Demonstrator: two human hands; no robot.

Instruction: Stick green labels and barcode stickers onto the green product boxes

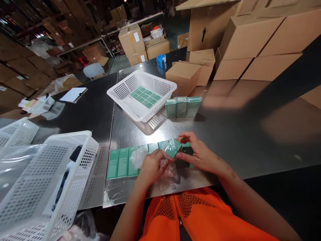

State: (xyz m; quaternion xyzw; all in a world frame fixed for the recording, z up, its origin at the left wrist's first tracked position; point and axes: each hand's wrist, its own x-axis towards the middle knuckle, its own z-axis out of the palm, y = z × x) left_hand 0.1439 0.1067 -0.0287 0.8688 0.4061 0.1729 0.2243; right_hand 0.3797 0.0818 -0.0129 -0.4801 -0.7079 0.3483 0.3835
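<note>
A small green box (173, 148) in clear plastic is tilted between my hands, above a row of green boxes (122, 163) near the table's front edge. My right hand (198, 152) grips its right side, thumb below and fingers above. My left hand (152, 165) is closed on the crumpled clear plastic bag (167, 174) at the box's lower left. Another bunch of clear plastic (139, 158) lies over the row beside my left hand. Three plastic-wrapped green packs (182, 107) stand upright farther back. My hands hide part of the row.
A white perforated basket (160, 108) holding green boxes stands behind the row. Another white basket (85, 160), with plastic sheeting and a dark strap, is at the left. Cardboard boxes (184, 75) are stacked at the back right, near a blue tape dispenser (161, 61). A clipboard (73, 94) lies back left.
</note>
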